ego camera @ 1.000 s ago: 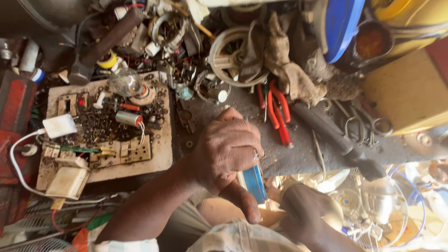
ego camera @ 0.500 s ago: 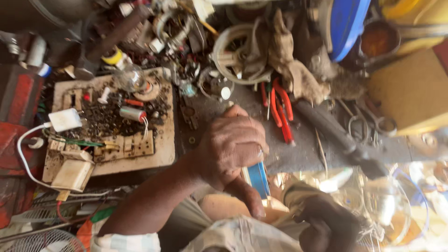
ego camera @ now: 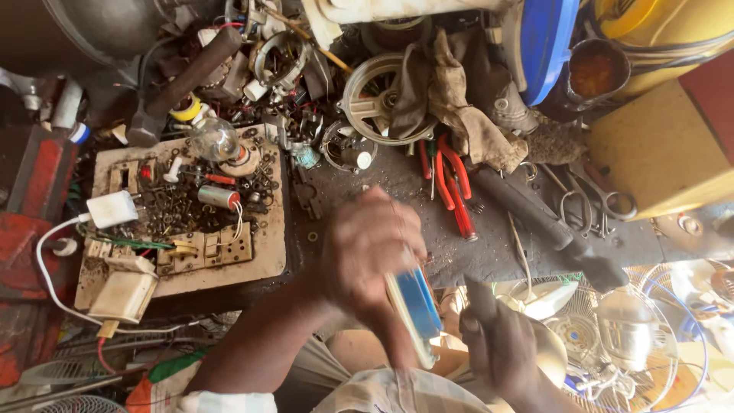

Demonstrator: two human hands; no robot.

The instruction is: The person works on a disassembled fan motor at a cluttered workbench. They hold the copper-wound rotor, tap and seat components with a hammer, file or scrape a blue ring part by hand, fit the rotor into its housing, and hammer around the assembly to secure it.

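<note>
My left hand point(ego camera: 365, 256) is at the middle of the cluttered workbench, blurred by motion, gripping a blue-and-white handled tool point(ego camera: 417, 306) that points down toward me. My right hand point(ego camera: 501, 356) is lower right, just beside the tool's end, also blurred. A dark shape rises from its fingers, and I cannot tell whether it is a thumb or something held. Under the right hand lies a pale rounded part point(ego camera: 547, 302) next to a wire fan guard point(ego camera: 612, 336).
A wooden board point(ego camera: 271, 260) with a glass bulb point(ego camera: 214, 139), screws and small parts sits at left. Red-handled pliers point(ego camera: 453, 187), a metal pulley wheel point(ego camera: 375, 99), a dirty rag point(ego camera: 459, 107), scissors point(ego camera: 596, 203) and a black-handled tool point(ego camera: 535, 218) lie behind the hands. A yellow box point(ego camera: 657, 153) stands right.
Both hands stay in nearly the same place but are now blurred with movement. The blue-handled tool has tilted a little in my left hand.
</note>
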